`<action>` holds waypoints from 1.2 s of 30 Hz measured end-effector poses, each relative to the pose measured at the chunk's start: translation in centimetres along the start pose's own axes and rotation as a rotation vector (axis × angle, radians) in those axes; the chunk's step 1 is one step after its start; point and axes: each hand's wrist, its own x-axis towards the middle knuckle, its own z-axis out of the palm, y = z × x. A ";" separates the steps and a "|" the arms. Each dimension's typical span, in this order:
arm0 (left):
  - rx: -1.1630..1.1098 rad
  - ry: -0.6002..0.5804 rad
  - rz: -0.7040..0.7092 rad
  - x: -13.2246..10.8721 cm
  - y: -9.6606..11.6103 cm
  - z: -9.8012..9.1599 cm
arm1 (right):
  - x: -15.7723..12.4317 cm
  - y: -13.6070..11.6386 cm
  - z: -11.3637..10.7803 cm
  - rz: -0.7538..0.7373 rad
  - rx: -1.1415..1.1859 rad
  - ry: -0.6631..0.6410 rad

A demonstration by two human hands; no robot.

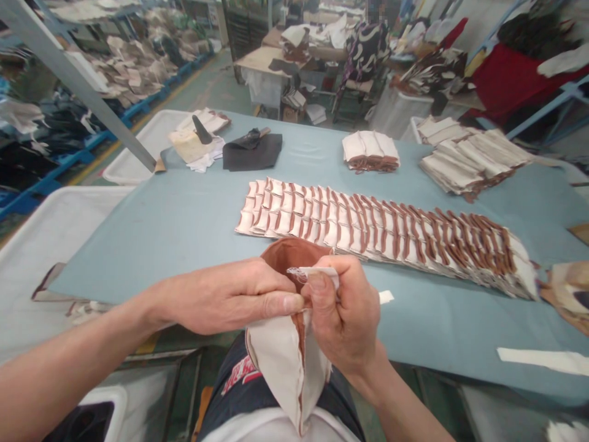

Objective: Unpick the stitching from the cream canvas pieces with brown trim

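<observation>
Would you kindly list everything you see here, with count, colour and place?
piece: one, cream with brown lining, over the lap, pinched by both hands
row: one, overlapping cream-and-brown pieces, mid table
small stack: one, cream over brown, far middle
big stacks: several, cream, far right
black cloth: one, far left of the table
cone: one, dark, on a cream block beside the cloth
table: one, blue-grey cover
trays: two, white, left of the table
strip: one, white, near right edge
person: one, patterned top, seated beyond the table
left hand: gripping the piece's top edge
right hand: pinching the same edge
</observation>
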 end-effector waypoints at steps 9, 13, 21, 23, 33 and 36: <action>0.617 0.157 0.154 -0.6 -1.2 1.8 | -0.1 0.4 0.3 -0.056 -0.033 0.004; 0.574 0.224 0.135 -0.7 -1.5 2.2 | 0.2 0.2 0.2 -0.085 -0.045 0.016; 0.294 0.259 0.030 0.1 0.3 2.7 | 1.0 0.7 -0.8 -0.110 0.114 -0.038; 0.183 0.267 0.017 0.0 0.4 3.4 | 1.3 2.0 -0.9 -0.072 0.236 -0.144; -0.471 0.151 -0.115 -1.1 -0.7 3.9 | -0.4 8.1 2.3 0.306 0.716 -0.257; -0.544 0.165 -0.095 -1.4 -1.4 3.9 | -1.2 8.6 3.9 0.328 0.655 -0.119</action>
